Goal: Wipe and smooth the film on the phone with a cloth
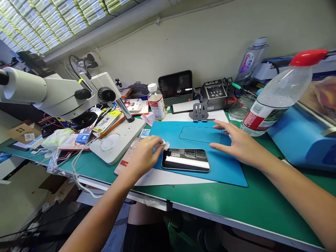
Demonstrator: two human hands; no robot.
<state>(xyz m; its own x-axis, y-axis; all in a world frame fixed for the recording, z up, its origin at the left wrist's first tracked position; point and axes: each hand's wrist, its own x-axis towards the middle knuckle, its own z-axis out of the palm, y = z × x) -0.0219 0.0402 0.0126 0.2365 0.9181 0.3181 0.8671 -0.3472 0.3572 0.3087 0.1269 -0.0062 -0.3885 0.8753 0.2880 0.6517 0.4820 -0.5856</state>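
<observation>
A black-screened smartphone (pixel 185 160) lies face up on a blue mat (pixel 225 171), its glass reflecting the window. My left hand (pixel 147 152) pinches a small crumpled white wipe (pixel 166 145) just above the phone's upper left corner. To the right, my right hand (pixel 233 140) is held over the mat with thumb and fingers apart, holding nothing. Between its fingertips and the phone's far side is a thin dark rounded outline (pixel 195 140), perhaps a clear screen protector. A second phone (pixel 126 159) with a lit pinkish screen lies partly behind my left hand.
A microscope (pixel 63 92) with a white base (pixel 112 147) stands at left. Behind the mat are a small bottle (pixel 156 103), a grey phone stand (pixel 200 112) and a black control box (pixel 214 94). A red-capped bottle (pixel 280 94) and blue machine (pixel 296 136) stand at right.
</observation>
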